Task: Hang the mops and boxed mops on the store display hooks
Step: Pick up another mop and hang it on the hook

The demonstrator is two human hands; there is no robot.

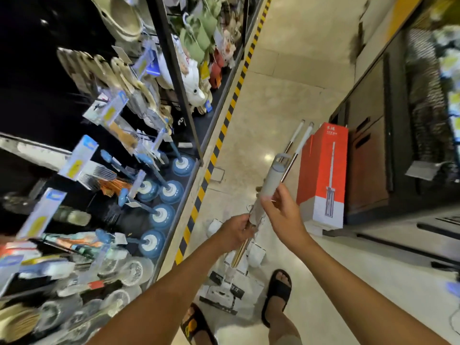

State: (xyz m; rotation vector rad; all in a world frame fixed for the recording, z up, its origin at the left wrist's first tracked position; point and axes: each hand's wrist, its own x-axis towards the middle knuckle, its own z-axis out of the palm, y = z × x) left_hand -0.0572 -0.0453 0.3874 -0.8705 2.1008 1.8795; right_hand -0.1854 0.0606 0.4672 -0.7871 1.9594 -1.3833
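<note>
I hold a mop upright in the aisle, its grey handle grip at the top and its flat head down by the floor. My left hand grips the metal shaft below the grey grip. My right hand closes around the grey grip just above. Two more mops lean behind, next to an orange and white boxed mop that stands upright on the floor. The display rack with hooks fills the left side.
Blue plungers, brushes, combs and packaged goods hang on the rack. A yellow and black striped strip runs along the rack's base. My sandalled feet stand on the tiled floor. Dark cabinets line the right.
</note>
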